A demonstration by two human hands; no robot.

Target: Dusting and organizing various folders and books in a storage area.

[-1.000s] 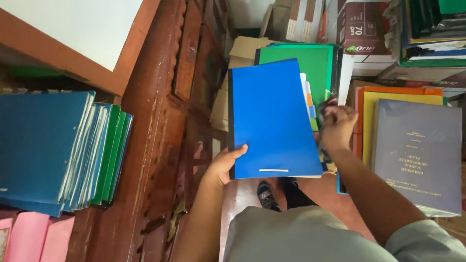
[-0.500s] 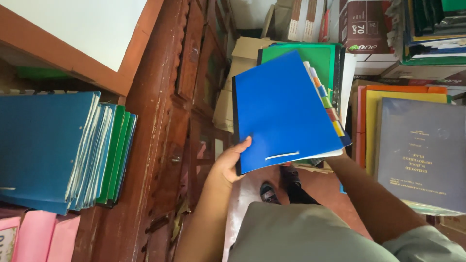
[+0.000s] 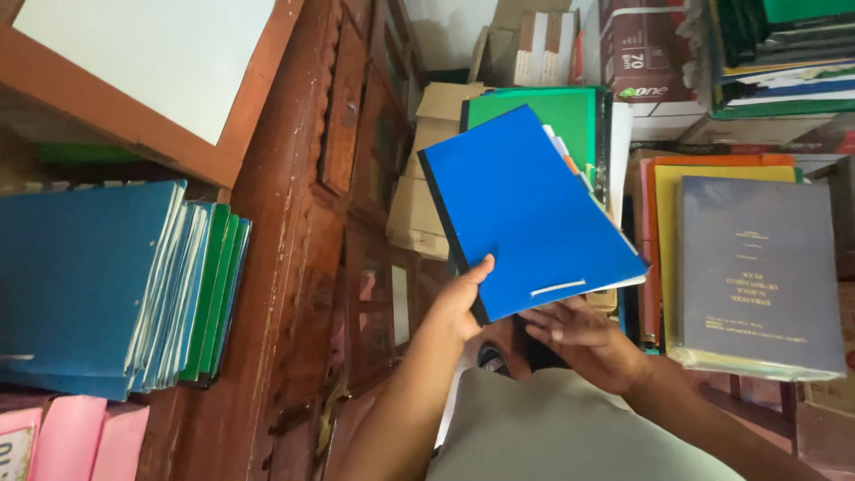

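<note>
A bright blue bound folder (image 3: 525,209) with a black spine and coloured page tabs is held up in front of me, tilted to the left. My left hand (image 3: 463,298) grips its lower left corner by the spine. My right hand (image 3: 579,338) supports its bottom edge from underneath, fingers spread beneath the cover. Behind it lies a green folder (image 3: 552,111) on top of cardboard boxes (image 3: 427,196).
A dark wooden cabinet (image 3: 303,223) stands at centre left, its shelf holding upright blue and green folders (image 3: 125,285) and pink ones (image 3: 62,441) below. At right, a grey-blue bound book (image 3: 757,267) tops yellow and orange folders. More boxes (image 3: 637,53) and stacked books fill the back.
The blue folder has tilted further left and shifted up. My right hand came off its right edge and now sits under its bottom edge; the left hand stays on the lower corner.
</note>
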